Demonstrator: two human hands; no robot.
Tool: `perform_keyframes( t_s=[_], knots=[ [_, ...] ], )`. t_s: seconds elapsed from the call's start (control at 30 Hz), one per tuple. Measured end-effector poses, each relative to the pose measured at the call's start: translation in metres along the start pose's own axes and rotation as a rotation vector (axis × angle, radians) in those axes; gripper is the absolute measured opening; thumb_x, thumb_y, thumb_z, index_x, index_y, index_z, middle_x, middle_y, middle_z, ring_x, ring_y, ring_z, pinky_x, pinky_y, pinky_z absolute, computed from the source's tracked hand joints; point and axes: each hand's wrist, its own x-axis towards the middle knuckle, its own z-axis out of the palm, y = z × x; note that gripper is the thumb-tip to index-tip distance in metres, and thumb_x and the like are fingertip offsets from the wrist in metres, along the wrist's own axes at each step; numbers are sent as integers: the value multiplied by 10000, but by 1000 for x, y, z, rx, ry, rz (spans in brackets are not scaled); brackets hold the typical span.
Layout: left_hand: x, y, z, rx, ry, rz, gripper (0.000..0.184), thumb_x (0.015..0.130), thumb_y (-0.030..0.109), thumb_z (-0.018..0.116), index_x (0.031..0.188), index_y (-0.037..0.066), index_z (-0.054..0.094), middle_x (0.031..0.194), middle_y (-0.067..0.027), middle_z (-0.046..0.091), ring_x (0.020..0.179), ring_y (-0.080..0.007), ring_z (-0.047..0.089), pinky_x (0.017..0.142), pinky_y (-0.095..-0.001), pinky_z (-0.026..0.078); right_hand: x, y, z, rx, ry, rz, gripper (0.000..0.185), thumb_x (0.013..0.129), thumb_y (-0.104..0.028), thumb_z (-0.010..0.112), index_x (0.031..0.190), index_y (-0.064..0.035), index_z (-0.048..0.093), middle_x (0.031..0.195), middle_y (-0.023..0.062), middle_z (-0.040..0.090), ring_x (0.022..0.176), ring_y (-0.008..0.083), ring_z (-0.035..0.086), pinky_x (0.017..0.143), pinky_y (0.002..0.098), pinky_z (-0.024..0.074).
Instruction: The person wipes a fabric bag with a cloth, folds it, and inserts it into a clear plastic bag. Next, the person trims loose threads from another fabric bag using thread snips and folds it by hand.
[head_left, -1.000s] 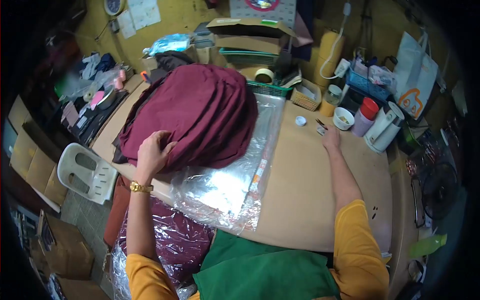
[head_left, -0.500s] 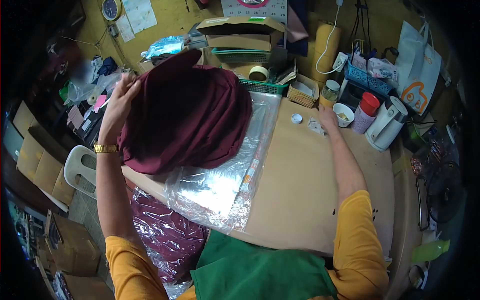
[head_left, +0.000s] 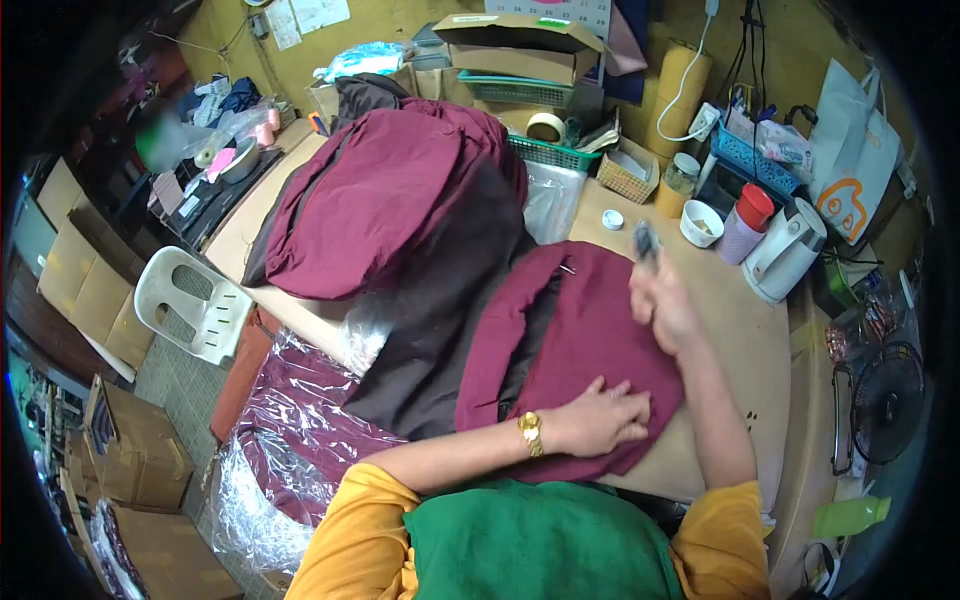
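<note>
A maroon and black cloth piece (head_left: 610, 320) with a zipper lies spread on the brown-topped table (head_left: 740, 390) in front of me. My left hand (head_left: 603, 418) rests on its lower part, palm down with the fingers apart. Raised over the cloth's right edge, my right hand (head_left: 662, 305) is closed round a small dark tool, blurred, perhaps thread snips. To the left sits a pile of maroon cloth (head_left: 380, 190), with black fabric (head_left: 440, 320) stretching between it and the spread piece. Clear plastic (head_left: 552, 200) shows behind the cloth.
At the back right stand a white bowl (head_left: 702, 223), a glass jar (head_left: 681, 173), a red-lidded container (head_left: 745, 222) and a kettle (head_left: 785, 250). A small white cap (head_left: 612, 219) is near them. Plastic-wrapped maroon cloth (head_left: 310, 400) and a white chair (head_left: 195, 303) are at the left.
A maroon and black piece now lies spread before me. My left hand has moved right and down onto it. My right hand has lifted from near the bowl with the dark tool.
</note>
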Motion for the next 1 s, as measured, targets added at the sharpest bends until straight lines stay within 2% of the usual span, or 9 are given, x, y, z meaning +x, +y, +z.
perform_keyframes(
  t_s=[0.07,0.27,0.37,0.43,0.53,0.73,0.83,0.97,1.0],
  knots=[
    [-15,21,-34,-100,-64,-29,287,972,337,566,1040,60,595,1288,-175,603,1134,-343,609,984,-461,470,-20,42,0,-174,47,130,107,1035,-203,478,1040,-106,522,722,-31,470,502,52,419,442,214,341],
    [-96,-51,-175,440,1000,-165,79,831,90,675,889,36,668,1097,-161,689,948,-327,672,836,-379,521,-54,102,-71,-229,107,49,192,1037,-191,473,933,-39,527,700,14,539,574,97,566,495,234,469],
    [-114,-108,-213,498,1049,-407,237,868,191,661,1036,24,675,1158,-215,654,1084,-357,633,914,-475,502,-58,96,-86,-168,6,141,187,1034,-184,477,928,-38,523,717,38,573,601,125,608,526,253,513],
    [-106,-133,-219,790,844,-890,422,960,357,542,1300,113,596,1420,-175,512,1325,-419,450,1034,-654,364,-53,89,-89,-124,-86,215,189,1032,-200,490,930,-45,524,731,56,591,613,148,627,541,272,533],
    [-84,-188,-239,578,564,-1018,507,999,468,414,1457,253,457,1571,-70,344,1429,-479,251,1037,-790,200,-55,90,-88,-141,-67,191,196,1032,-214,495,932,-49,528,727,60,594,617,149,632,550,271,537],
    [-68,-255,-321,195,1248,-465,374,1037,400,408,1331,272,600,1250,-137,658,1225,-334,582,1057,-675,288,-54,93,-88,-125,-53,129,208,1036,-233,493,929,-56,517,734,70,614,609,151,635,561,270,540],
    [-31,-200,-334,335,1226,-401,351,1046,373,407,1332,299,596,1236,-89,673,1219,-330,585,1032,-686,296,-55,93,-90,-75,-38,165,210,1039,-228,484,938,-47,514,740,79,614,629,159,642,575,274,544],
    [-3,-234,-281,469,268,-708,439,1002,432,453,1428,329,488,1552,-11,384,1394,-411,376,1065,-798,105,-56,87,-82,-11,-18,158,168,1034,-183,491,969,-30,516,821,100,623,697,184,670,619,277,566],
    [2,-214,-263,654,297,-749,451,981,345,513,1428,286,489,1580,-52,331,1410,-447,331,1063,-786,157,-56,83,-82,-12,6,152,152,1031,-166,495,982,-25,519,853,108,625,722,192,679,637,278,574]
  ],
)
